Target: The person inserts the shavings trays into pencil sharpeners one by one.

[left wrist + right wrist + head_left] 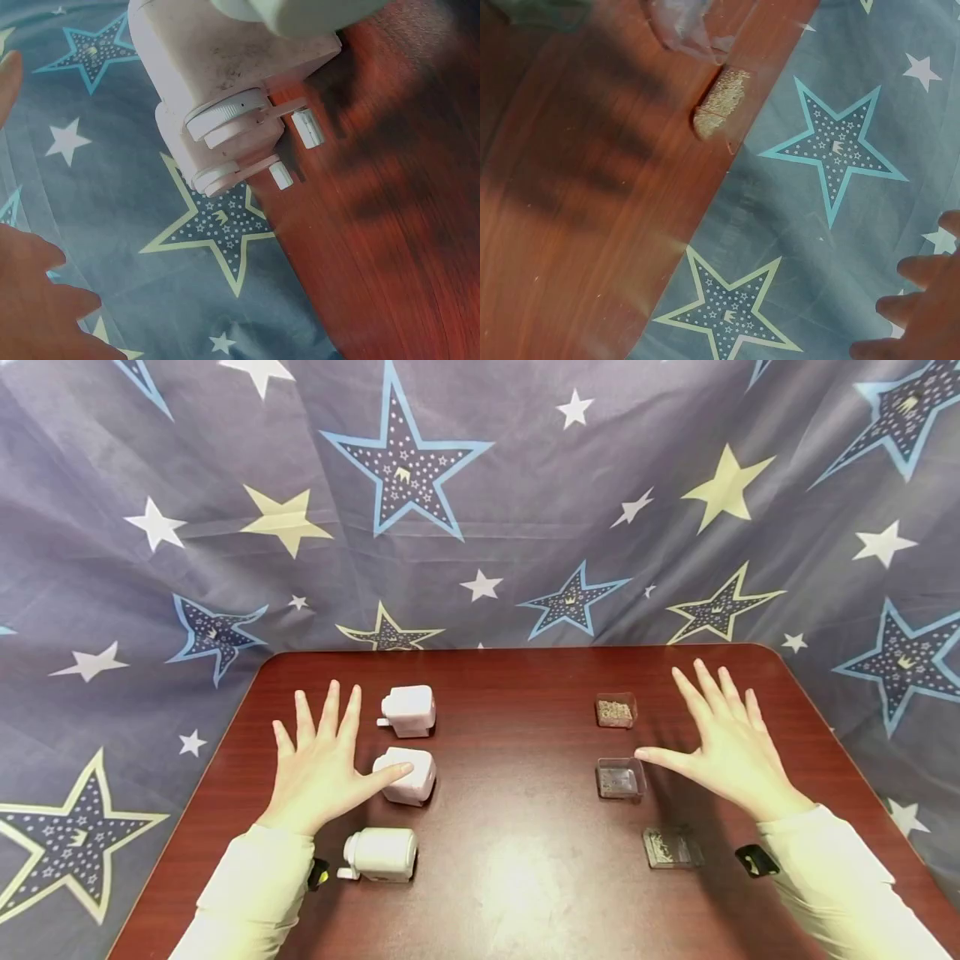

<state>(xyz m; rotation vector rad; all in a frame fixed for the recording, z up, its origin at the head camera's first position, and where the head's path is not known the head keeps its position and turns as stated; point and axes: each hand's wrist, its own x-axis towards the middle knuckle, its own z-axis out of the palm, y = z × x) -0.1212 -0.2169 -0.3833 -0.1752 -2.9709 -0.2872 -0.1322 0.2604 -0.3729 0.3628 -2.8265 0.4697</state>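
Note:
My left hand (321,770) is held above the table with its fingers spread, holding nothing. Its thumb overlaps the middle pinkish crank pencil sharpener (420,778) in the head view; whether they touch I cannot tell. Another pinkish sharpener (411,710) stands farther back, and a pale greenish one (384,853) nearer. Cranks (306,127) show in the left wrist view. My right hand (733,758), also spread, holds nothing; its thumb points at the middle clear tray (619,779). Tan shavings lie in the far tray (617,711), and greyish bits in the near one (672,848).
The reddish-brown wooden table (517,760) has rounded far corners. Directly behind it hangs a grey-blue star-patterned cloth (517,510), which also runs along both sides. A bright glare spot lies on the table's near middle.

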